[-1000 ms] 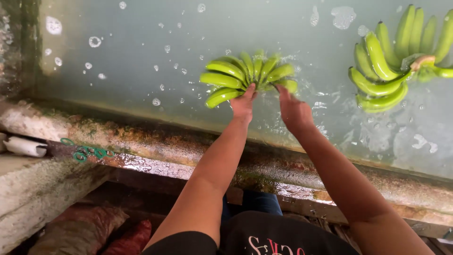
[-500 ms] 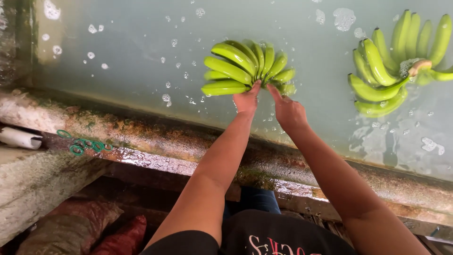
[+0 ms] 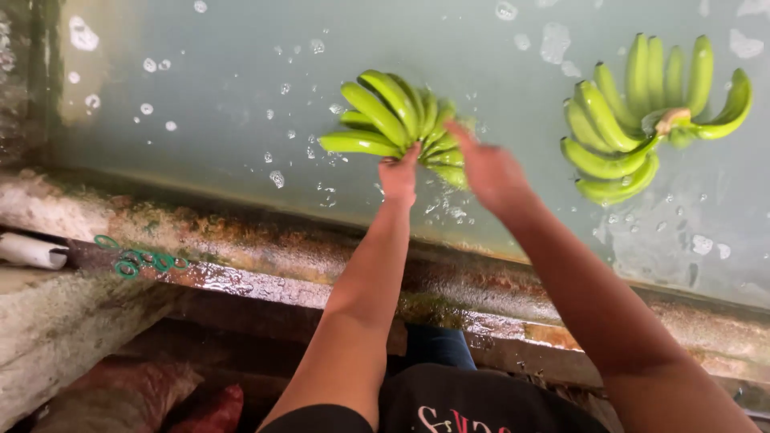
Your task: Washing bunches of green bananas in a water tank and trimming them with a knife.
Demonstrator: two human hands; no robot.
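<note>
Landmark for all placements: the rusty, wet tank rim [image 3: 265,248] that runs across in front of me.

1. White pipe end [image 3: 32,250]: at the far left, lying just on my side of the rim.
2. Green rubber bands [image 3: 136,261]: a small loose cluster resting on the rim itself, just right of the pipe end.
3. Wash water [image 3: 200,72]: pale, greenish, flecked with foam bubbles, filling everything beyond the rim.
4. Green banana hand [image 3: 389,120]: unripe fruit, raised over the water beyond the middle of the rim, its fingers fanning up and to the left, water drops below it.
5. My left hand [image 3: 399,176]: stretched out past the rim, fingers closed on the lower end of that banana hand, carrying it.
6. My right hand [image 3: 491,170]: also past the rim, just right of the held fruit, blurred; its fingers reach to the right edge of the cluster, loosely curled, and I cannot tell whether they grip it.
7. Second banana cluster [image 3: 642,120]: floating in the water well beyond the right part of the rim, cut crown up, apart from both hands.
8. Reddish sack [image 3: 144,397]: below the rim on my side, lower left, in shadow.
</note>
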